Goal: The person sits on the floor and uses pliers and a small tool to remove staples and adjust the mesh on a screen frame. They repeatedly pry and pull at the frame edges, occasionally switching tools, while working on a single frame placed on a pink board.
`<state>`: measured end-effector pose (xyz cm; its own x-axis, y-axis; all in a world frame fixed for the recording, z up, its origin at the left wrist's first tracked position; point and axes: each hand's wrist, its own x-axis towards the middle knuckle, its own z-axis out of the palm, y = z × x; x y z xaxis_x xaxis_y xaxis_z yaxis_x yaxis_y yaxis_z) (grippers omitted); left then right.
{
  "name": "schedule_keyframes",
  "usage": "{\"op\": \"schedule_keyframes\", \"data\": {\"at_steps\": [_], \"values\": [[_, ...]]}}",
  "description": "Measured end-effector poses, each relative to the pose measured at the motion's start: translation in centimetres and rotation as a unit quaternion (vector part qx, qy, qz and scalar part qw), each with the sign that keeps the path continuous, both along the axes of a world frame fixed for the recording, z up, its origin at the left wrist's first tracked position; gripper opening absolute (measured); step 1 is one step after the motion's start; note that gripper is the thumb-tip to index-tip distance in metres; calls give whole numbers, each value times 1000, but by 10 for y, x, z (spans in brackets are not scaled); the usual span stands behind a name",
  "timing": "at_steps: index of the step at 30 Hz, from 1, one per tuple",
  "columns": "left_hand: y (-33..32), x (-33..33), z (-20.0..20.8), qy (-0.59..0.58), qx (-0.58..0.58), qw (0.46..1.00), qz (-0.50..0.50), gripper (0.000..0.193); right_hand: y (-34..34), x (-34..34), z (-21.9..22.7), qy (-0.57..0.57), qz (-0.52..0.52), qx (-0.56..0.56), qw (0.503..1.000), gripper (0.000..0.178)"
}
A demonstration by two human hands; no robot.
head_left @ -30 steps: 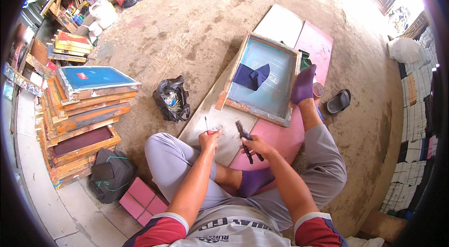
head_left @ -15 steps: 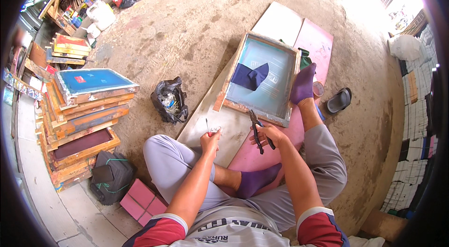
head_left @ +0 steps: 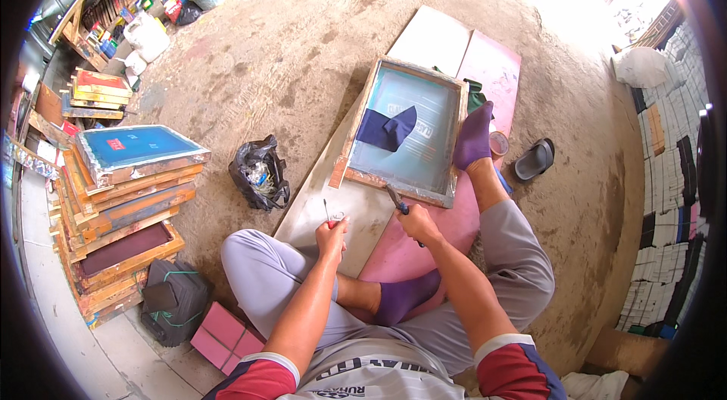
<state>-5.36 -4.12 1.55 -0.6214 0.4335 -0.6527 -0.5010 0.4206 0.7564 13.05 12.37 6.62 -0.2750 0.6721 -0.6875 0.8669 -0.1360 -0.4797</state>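
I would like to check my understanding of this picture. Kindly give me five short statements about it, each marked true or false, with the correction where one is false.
1. The left hand holds a red-handled tool. True.
2. The right hand is empty. False: the right hand grips pliers.
3. A dark blue cloth lies inside the wooden frame. True.
4. The black plastic bag is right of the frame. False: the black plastic bag is at its left.
5. Both feet are bare. False: they wear purple socks.
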Motion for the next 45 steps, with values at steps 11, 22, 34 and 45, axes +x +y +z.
{"op": "schedule_keyframes", "data": {"at_steps": [11,22,34,45], "values": [[-12,0,8,21,21,1000,-2,29,-17,1,-1,-114,135,230,957,34],[-5,-4,16,-179,118,976,-41,29,-80,2,2,43,198,158,966,44],[-5,-15,0,-112,24,993,35,22,-67,0,-22,180,161,-111,964,42],[-7,-15,-8,10,-15,997,70,24,3,3,-15,270,-66,-276,920,50]]}}
